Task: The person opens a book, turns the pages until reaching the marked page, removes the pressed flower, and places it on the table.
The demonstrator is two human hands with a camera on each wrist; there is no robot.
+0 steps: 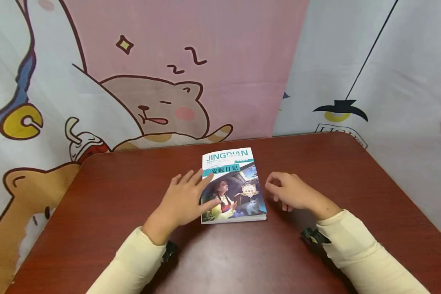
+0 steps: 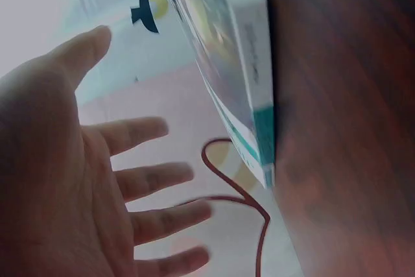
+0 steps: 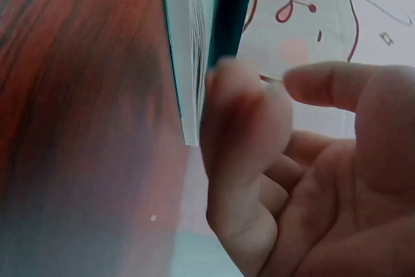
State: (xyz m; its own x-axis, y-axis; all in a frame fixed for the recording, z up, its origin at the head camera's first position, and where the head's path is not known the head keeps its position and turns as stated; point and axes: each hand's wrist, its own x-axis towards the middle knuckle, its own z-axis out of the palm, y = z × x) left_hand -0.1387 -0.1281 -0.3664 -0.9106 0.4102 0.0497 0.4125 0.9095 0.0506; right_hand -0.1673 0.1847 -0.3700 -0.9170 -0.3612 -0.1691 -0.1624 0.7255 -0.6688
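Note:
A paperback book (image 1: 248, 206) with a teal and white title band and a painted girl and cat on its cover lies closed on the table. My left hand (image 1: 181, 202) hovers at its left side, fingers spread, thumb and index overlapping the cover in the head view. In the left wrist view the book's spine (image 2: 259, 89) faces the bare palm, with a gap between. Just off the book's right edge is my right hand (image 1: 295, 192), fingers loosely bent and holding nothing. The right wrist view shows a blurred fingertip (image 3: 240, 105) overlapping the page edges (image 3: 194, 43).
The reddish-brown wooden table (image 1: 132, 175) extends around the book on all sides. Behind it hangs a cloth backdrop (image 1: 242, 81) with cartoon animals. Both wrists carry small dark devices (image 1: 313, 236) below pale sleeves (image 1: 371, 249).

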